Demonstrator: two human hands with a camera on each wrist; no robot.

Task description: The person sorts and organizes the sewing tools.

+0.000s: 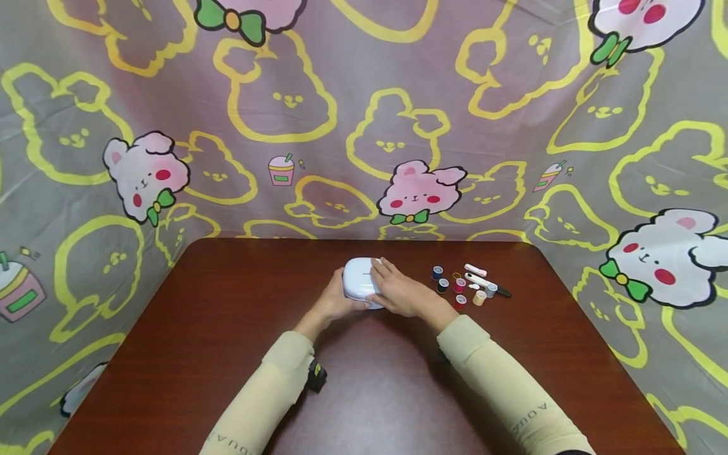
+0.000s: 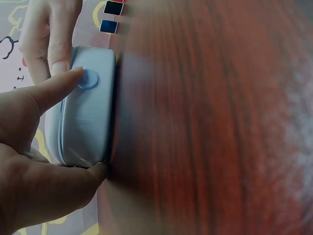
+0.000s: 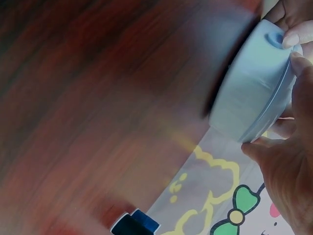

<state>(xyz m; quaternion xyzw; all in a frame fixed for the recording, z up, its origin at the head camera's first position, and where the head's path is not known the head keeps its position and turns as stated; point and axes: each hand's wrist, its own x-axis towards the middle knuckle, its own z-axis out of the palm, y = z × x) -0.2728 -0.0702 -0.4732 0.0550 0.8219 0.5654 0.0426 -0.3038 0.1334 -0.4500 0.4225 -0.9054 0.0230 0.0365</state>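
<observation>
Pale blue in colour, glossy, the case (image 2: 90,122): near the middle of the worktop (image 1: 239,316), towards its far side; on the surface or just above it, cannot tell. Grip of the left hand (image 1: 335,300): bent around the left end, with the thumb at the round button (image 2: 88,79). Grip of the right hand (image 1: 400,294): clasped on the opposite end, with the thumb beside the seam (image 3: 274,103). Probably now at work on the closed lid (image 1: 357,272), to undo or to secure it; impossible to say which. Needed for the next move, judging by this hold: steady left support, careful thumb pressure around button and seam. By count: one case, two hands, six thread spools (image 1: 459,286), one white-and-pink bar (image 1: 475,270), one white tool with dark end (image 1: 476,280), one yellowish ring (image 1: 457,276), one small white piece (image 1: 474,287).
</observation>
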